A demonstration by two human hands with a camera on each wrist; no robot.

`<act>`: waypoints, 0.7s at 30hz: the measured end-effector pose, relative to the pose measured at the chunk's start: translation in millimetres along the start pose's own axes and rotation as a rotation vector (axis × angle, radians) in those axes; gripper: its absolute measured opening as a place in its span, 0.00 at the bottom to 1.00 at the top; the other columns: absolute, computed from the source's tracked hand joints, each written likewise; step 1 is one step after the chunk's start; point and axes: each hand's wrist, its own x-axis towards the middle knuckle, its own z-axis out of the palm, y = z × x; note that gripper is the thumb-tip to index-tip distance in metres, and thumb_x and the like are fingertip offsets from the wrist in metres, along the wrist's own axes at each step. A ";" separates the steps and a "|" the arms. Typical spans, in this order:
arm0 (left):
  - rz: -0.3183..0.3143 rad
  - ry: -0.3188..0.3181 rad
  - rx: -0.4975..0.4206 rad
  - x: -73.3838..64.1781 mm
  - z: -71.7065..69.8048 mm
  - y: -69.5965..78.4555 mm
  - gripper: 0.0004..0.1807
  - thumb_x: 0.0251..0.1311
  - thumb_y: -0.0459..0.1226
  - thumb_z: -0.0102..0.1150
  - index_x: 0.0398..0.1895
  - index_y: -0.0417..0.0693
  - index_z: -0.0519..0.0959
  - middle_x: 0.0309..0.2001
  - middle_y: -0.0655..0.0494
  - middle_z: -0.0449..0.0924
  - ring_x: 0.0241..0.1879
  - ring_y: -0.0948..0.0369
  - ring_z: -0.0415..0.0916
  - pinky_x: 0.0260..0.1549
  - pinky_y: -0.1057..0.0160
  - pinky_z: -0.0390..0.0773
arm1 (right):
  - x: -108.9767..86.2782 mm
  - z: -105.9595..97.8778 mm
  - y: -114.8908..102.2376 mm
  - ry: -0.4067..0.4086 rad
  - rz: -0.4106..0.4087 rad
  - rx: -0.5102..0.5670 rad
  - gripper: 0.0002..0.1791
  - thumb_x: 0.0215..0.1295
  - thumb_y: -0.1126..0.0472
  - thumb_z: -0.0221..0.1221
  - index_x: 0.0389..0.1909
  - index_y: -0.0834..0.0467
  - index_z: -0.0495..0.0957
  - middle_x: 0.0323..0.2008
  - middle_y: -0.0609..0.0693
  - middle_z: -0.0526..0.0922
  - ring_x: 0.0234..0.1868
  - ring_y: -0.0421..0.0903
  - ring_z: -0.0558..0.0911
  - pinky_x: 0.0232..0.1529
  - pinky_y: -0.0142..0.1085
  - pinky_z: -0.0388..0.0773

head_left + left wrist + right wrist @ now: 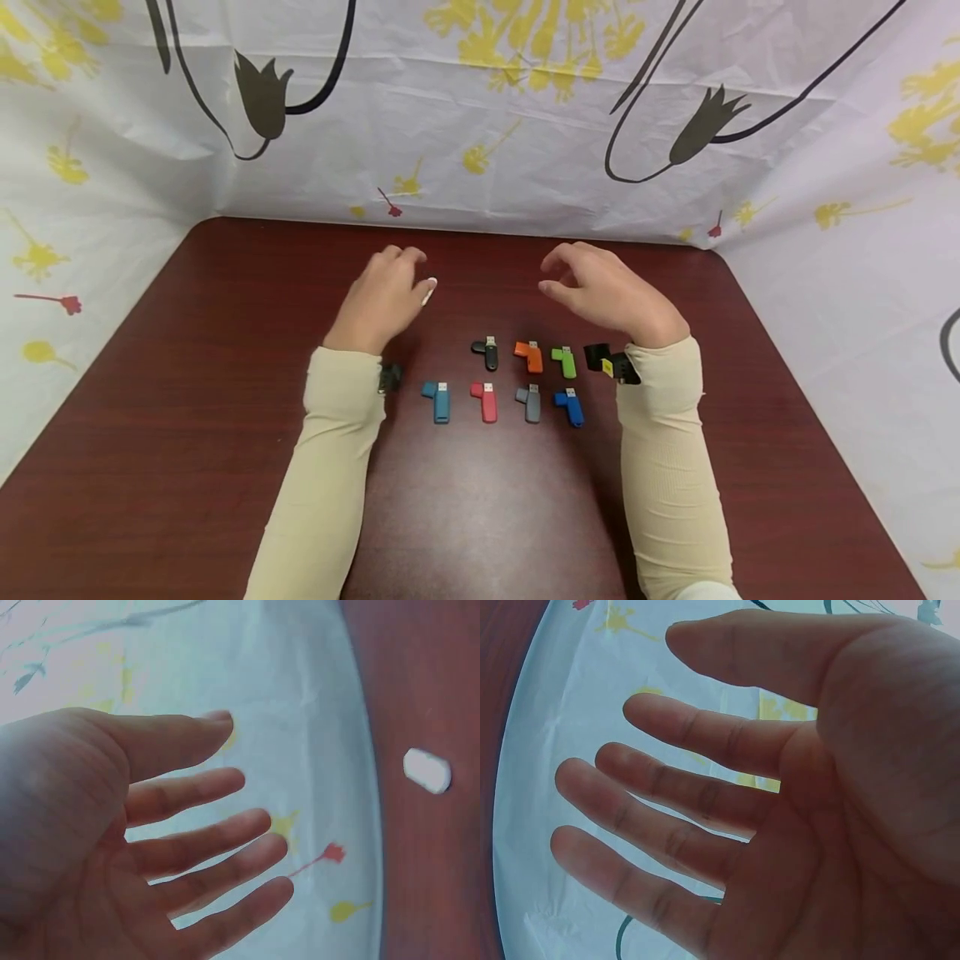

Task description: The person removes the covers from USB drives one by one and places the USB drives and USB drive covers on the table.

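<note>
My left hand (381, 300) is raised over the far left-middle of the dark red table, fingers relaxed and holding nothing. Close by its thumb in the head view is a small white rounded object (427, 771), which the left wrist view shows lying on the table apart from the fingers. Across from it, my right hand (611, 292) hovers with fingers loosely spread and an empty palm. Nearer the body lie USB flash drives in two rows: black (491, 353), orange (534, 357) and green (567, 362) behind; teal (442, 404), pink (488, 403), grey (532, 405) and blue (573, 408) in front.
The dark red table (187, 400) is bordered at the back and sides by a white sheet (480, 100) with flower prints. Small dark devices sit at both wrists, including a black one (624, 367) by the right cuff.
</note>
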 end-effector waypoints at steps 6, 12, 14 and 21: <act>-0.022 0.060 -0.014 -8.7 -21.6 -5.5 0.32 0.82 0.42 0.57 0.83 0.41 0.63 0.79 0.36 0.62 0.79 0.40 0.59 0.73 0.39 0.73 | 6.3 6.6 -1.9 -0.017 -0.011 0.022 0.22 0.81 0.57 0.59 0.69 0.63 0.75 0.66 0.61 0.78 0.64 0.60 0.82 0.65 0.58 0.79; -0.014 0.068 -0.012 -14.7 -28.9 -1.9 0.34 0.82 0.43 0.55 0.85 0.43 0.61 0.81 0.37 0.59 0.82 0.40 0.54 0.75 0.38 0.70 | 18.0 21.4 -7.2 -0.015 -0.043 0.010 0.30 0.81 0.57 0.60 0.77 0.63 0.67 0.74 0.63 0.71 0.71 0.61 0.76 0.72 0.58 0.74; -0.015 0.065 -0.011 -16.1 -29.8 -0.5 0.34 0.83 0.44 0.55 0.85 0.43 0.61 0.81 0.37 0.59 0.82 0.40 0.53 0.75 0.38 0.69 | 22.1 27.0 -10.7 -0.017 -0.061 -0.007 0.32 0.81 0.57 0.61 0.78 0.64 0.65 0.76 0.63 0.68 0.74 0.60 0.73 0.75 0.57 0.71; -0.025 0.069 -0.017 -18.6 -32.5 0.2 0.34 0.82 0.44 0.55 0.85 0.43 0.61 0.82 0.37 0.59 0.83 0.40 0.53 0.77 0.38 0.67 | 37.9 46.4 -28.2 -0.015 -0.138 -0.019 0.33 0.80 0.58 0.60 0.80 0.63 0.63 0.79 0.61 0.66 0.78 0.58 0.69 0.79 0.54 0.68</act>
